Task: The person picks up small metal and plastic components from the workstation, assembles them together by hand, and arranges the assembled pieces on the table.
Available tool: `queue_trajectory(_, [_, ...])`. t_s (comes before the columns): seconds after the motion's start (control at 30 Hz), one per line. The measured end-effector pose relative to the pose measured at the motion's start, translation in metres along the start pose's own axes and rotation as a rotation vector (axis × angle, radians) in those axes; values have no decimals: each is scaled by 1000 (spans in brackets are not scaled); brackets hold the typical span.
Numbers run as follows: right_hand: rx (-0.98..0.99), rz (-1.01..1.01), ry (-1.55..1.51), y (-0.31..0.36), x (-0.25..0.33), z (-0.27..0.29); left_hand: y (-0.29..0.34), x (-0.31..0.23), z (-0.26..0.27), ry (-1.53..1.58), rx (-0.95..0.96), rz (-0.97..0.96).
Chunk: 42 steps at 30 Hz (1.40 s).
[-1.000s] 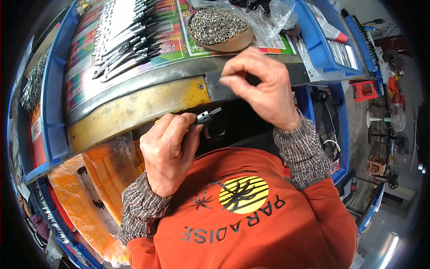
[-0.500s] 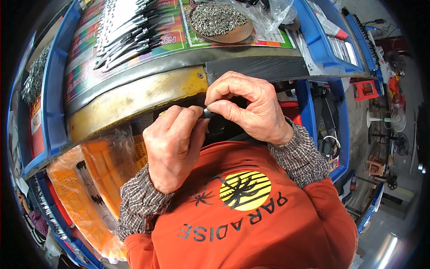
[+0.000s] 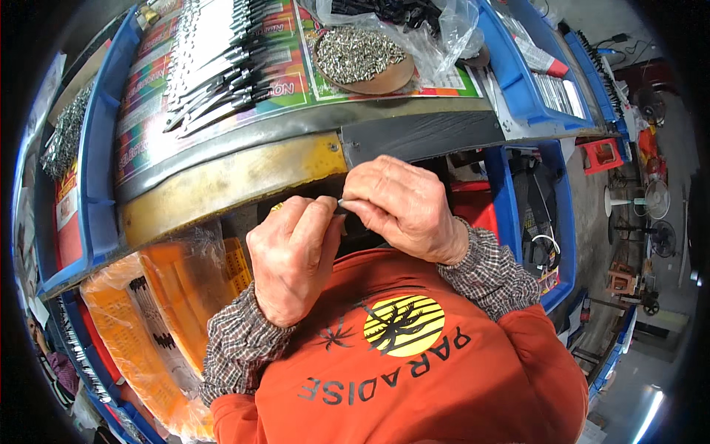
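Note:
My left hand (image 3: 291, 255) and my right hand (image 3: 405, 211) meet fingertip to fingertip just off the bench's front edge. Between them is a small dark part (image 3: 341, 208) with a pale tip, mostly covered by my fingers. The left thumb and forefinger pinch one end of it; the right thumb and fingers close on the other. Above the hands, on the bench, a brown dish (image 3: 392, 75) holds many tiny silver metal pieces (image 3: 356, 53). Left of the dish, slender black-and-silver parts (image 3: 225, 78) lie in a row on a colourful printed mat (image 3: 140, 122).
Blue bins stand left (image 3: 96, 163) and right (image 3: 518, 70) on the bench. Below its edge, another blue bin (image 3: 566, 222) holds dark parts. Orange crates (image 3: 170, 274) in clear plastic sit at lower left. A clear bag (image 3: 451, 33) lies beside the dish.
Both hands sit lower in the picture, and the bench has shifted down slightly too. My right fingers have closed further over the small dark part, so less of it shows.

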State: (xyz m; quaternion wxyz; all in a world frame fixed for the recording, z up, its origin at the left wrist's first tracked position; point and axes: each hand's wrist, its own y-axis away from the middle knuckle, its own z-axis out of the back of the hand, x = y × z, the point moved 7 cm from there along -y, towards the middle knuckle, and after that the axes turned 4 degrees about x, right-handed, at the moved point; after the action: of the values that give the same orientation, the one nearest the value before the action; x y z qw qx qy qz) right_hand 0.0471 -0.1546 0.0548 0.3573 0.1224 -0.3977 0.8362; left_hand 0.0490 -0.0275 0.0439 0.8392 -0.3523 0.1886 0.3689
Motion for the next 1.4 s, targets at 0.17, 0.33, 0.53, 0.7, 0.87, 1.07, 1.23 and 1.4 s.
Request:
queue_trajectory(0.17, [-5,100,90,8,5,-1,4,-1,-4,-44,-79,-92])
queue_trajectory(0.33, [-12,107,110,11,2,-2,3,2,-9,-64,-65,-100])
queue_trajectory(0.53, [-19,86,99,8,1,-2,0,3,-11,-79,-74,-116])
queue_trajectory(0.7, [9,-713,-722,20,-35,-14,-3,-3,-8,-92,-102,-142])
queue_trajectory(0.87, [165,-926,-882,21,-40,-16,-8,-7,-6,-96,-97,-190])
queue_trajectory(1.07, [87,-863,-802,16,-42,-11,-17,-7,-3,-105,-133,-175])
queue_trajectory(1.23, [-29,-446,-274,-13,-46,26,-25,-7,7,-123,-131,-163])
queue_trajectory(1.4, [-92,-191,336,-35,-70,41,-23,6,6,-111,-107,-101])
